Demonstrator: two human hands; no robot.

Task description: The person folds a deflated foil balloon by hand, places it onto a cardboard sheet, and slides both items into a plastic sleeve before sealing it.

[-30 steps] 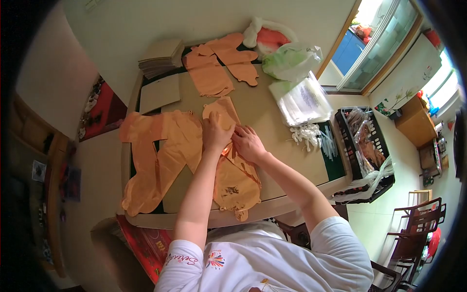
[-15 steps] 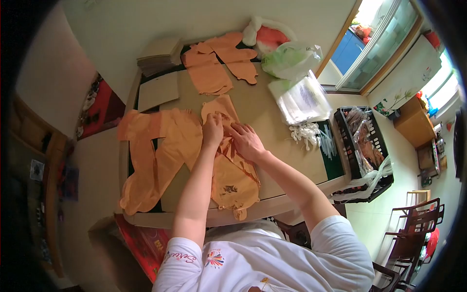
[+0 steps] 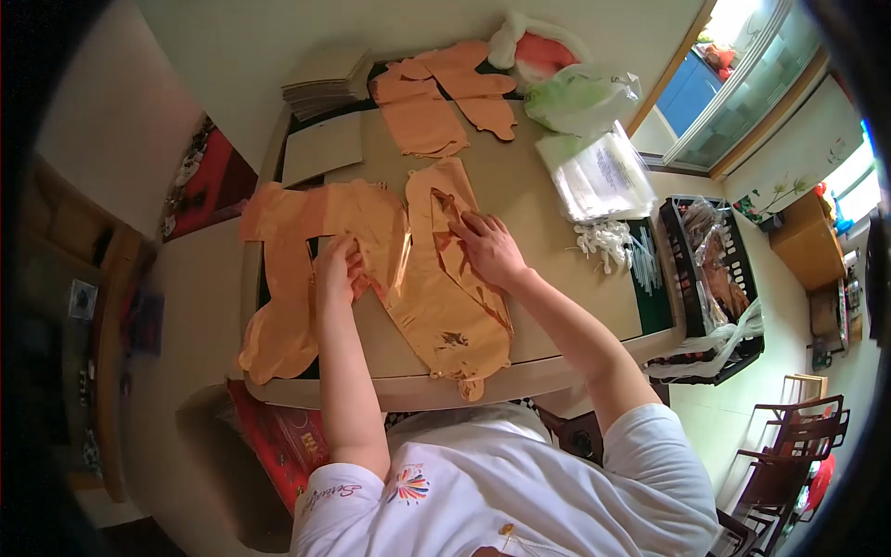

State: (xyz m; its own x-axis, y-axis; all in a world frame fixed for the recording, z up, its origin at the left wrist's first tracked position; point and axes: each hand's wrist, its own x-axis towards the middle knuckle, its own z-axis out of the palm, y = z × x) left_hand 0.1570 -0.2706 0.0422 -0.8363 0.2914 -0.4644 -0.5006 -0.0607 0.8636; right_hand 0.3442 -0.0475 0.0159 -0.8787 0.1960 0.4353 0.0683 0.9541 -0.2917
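Note:
Flat, uninflated orange-gold foil balloons lie on the table. My right hand [image 3: 492, 251] rests with fingers stretched out on the creased upper part of the front foil balloon [image 3: 445, 306], beside its dark reflective folds. My left hand [image 3: 339, 269] is at the gap in the left part of the foil [image 3: 283, 288]. Its fingers are curled at the foil's edge, and the fingertips are partly hidden. Between my hands the foil rises in a shiny crease.
More flat foil pieces [image 3: 427, 111] lie at the back, near stacked cardboard sheets [image 3: 325, 84]. On the right are clear plastic bags [image 3: 599, 176], white ties [image 3: 603, 243], thin clear sticks [image 3: 645, 260] and a green-tinted bag [image 3: 580, 102]. A black crate [image 3: 682, 269] stands beyond the table's right edge.
My left hand has moved left, away from my right hand, to the left foil part. My right hand has shifted slightly right and stays on the front foil. The view has tilted slightly.

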